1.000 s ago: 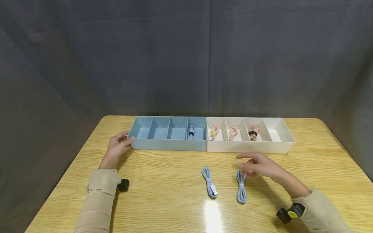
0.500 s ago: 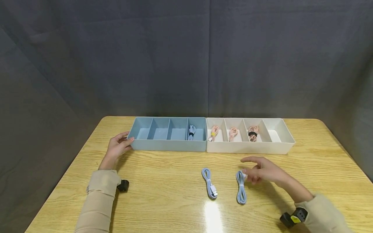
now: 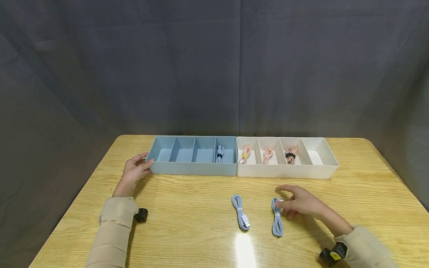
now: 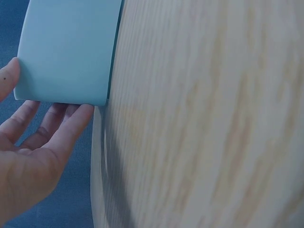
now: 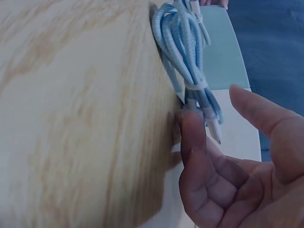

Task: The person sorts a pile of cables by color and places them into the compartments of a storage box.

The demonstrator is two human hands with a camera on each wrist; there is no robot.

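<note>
Thumb and fingers parted around nothing, a right hand (image 3: 303, 203) reaches over the end of a coiled blue cable (image 3: 277, 225) on a wooden table (image 3: 187, 230); contact cannot be told. A blue USB cable (image 3: 238, 208) lies nearby. The left hand (image 3: 133, 173) rests nearly straight fingers against the end of a blue divided organizer (image 3: 193, 169), beside a white organizer (image 3: 288, 171) holding three pink cables (image 3: 268, 155).

White glare (image 3: 244, 249) streaks the table (image 3: 187, 216); both wrist views look bluish and hazy.
</note>
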